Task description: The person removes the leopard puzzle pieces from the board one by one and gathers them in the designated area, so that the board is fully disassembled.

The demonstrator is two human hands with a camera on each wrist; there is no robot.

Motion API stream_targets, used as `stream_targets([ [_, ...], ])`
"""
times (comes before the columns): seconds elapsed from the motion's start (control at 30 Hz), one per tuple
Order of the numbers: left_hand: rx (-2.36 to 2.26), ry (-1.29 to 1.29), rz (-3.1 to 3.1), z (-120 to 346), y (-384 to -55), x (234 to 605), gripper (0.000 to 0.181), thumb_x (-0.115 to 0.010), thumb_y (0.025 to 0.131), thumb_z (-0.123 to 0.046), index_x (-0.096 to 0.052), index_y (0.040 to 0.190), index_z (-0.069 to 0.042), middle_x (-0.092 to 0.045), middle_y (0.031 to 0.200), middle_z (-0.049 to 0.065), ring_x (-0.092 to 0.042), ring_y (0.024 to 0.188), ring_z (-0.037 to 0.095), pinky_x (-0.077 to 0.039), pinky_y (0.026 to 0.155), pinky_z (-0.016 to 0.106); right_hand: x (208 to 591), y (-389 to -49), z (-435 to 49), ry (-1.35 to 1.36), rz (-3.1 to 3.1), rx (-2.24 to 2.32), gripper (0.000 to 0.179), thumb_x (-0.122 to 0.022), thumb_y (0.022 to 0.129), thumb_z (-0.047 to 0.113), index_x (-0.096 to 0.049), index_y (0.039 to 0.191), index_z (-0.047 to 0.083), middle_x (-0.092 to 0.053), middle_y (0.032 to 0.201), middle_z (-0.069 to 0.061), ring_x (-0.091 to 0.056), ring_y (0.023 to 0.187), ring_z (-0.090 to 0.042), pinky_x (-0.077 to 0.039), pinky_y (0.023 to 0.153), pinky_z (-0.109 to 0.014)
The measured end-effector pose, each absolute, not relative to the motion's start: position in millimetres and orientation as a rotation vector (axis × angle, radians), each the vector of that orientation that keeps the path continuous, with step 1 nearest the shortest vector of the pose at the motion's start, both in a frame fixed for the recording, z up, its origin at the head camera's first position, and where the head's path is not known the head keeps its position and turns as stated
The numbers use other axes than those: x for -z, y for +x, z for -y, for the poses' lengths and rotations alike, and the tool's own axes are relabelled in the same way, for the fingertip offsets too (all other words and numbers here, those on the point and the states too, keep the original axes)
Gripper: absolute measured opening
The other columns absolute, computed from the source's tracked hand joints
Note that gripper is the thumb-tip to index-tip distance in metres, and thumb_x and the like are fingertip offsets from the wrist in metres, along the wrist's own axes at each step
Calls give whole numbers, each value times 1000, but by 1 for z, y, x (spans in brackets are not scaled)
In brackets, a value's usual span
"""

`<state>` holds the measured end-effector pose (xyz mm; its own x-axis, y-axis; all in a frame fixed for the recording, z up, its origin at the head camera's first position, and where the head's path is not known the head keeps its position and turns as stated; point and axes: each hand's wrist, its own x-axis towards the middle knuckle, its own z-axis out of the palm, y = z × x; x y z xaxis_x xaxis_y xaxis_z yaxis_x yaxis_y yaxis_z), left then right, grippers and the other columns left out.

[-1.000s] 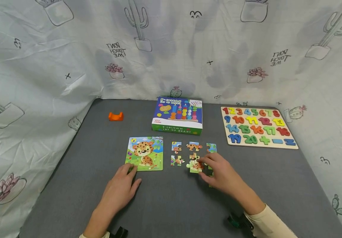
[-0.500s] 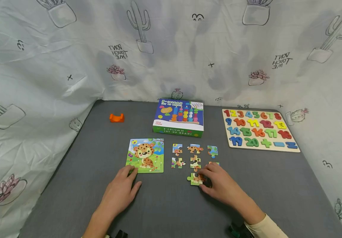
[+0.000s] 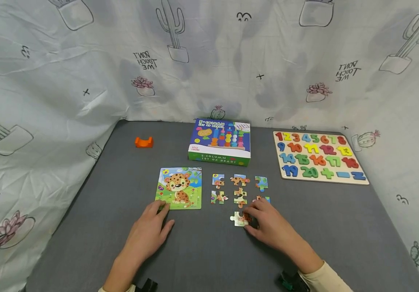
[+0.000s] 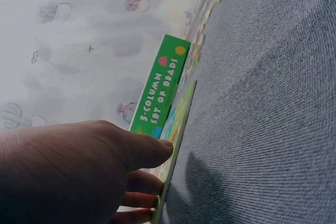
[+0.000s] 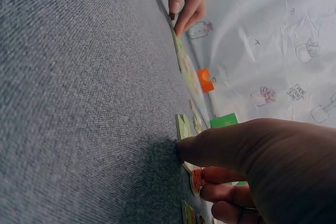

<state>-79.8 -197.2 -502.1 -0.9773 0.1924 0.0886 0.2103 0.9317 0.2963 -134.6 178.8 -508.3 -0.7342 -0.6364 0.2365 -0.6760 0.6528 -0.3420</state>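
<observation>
In the head view a jigsaw piece [image 3: 238, 219] with a green tab lies at the near end of the middle column of puzzle pieces. My right hand [image 3: 270, 221] pinches its right side between thumb and fingers. Other jigsaw pieces, such as the leopard-face piece [image 3: 240, 196], lie spaced apart in rows beyond it; some at the right are partly hidden by that hand. On the left is a square leopard picture board [image 3: 185, 190]. The fingertips of my left hand [image 3: 147, 229] rest on its near left corner, with the thumb out to the side.
A blue and green bead-set box [image 3: 219, 142] stands at the back middle. To its right lies a wooden number board [image 3: 320, 157]. A small orange plastic piece [image 3: 144, 142] sits at the back left. Printed cloth hangs behind the grey table [image 3: 202, 259].
My right hand has drawn the jigsaw piece toward me, from over the middle column to just below it. My left hand keeps its place on the picture board.
</observation>
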Motion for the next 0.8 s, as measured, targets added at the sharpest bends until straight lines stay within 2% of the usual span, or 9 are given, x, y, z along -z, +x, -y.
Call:
stream_targets([
  [0.13, 476, -325, 3023, 198, -80, 503, 52, -83, 100, -24, -69, 141, 5, -58, 144, 21, -55, 137, 42, -60, 92, 57, 509, -135, -179, 1111, 2743, -634, 40, -99, 79, 15, -80, 113, 8, -64, 101, 1, -54, 92, -17, -55, 79, -40],
  [0.43, 519, -351, 2995, 198, -79, 508, 53, -84, 99, -21, -68, 140, 9, -58, 143, 24, -54, 136, 44, -54, 104, 58, 506, -132, -178, 1047, 2772, -607, 43, -99, 79, 19, -80, 117, 8, -67, 104, 0, -61, 96, -21, -57, 86, -47],
  [0.63, 533, -381, 2980, 201, -79, 510, 55, -84, 99, -21, -67, 142, 8, -57, 144, 23, -54, 136, 44, -53, 106, 57, 492, -140, -170, 969, 2734, -630, 38, -98, 82, 17, -80, 113, 4, -70, 104, -3, -61, 95, -22, -58, 81, -45],
  [0.8, 555, -388, 2965, 205, -79, 511, 57, -85, 97, -19, -66, 144, 7, -56, 144, 23, -54, 137, 43, -53, 106, 57, 473, -157, -154, 1012, 2726, -668, 42, -94, 88, 19, -78, 123, 3, -70, 109, -7, -62, 99, -23, -59, 82, -46],
])
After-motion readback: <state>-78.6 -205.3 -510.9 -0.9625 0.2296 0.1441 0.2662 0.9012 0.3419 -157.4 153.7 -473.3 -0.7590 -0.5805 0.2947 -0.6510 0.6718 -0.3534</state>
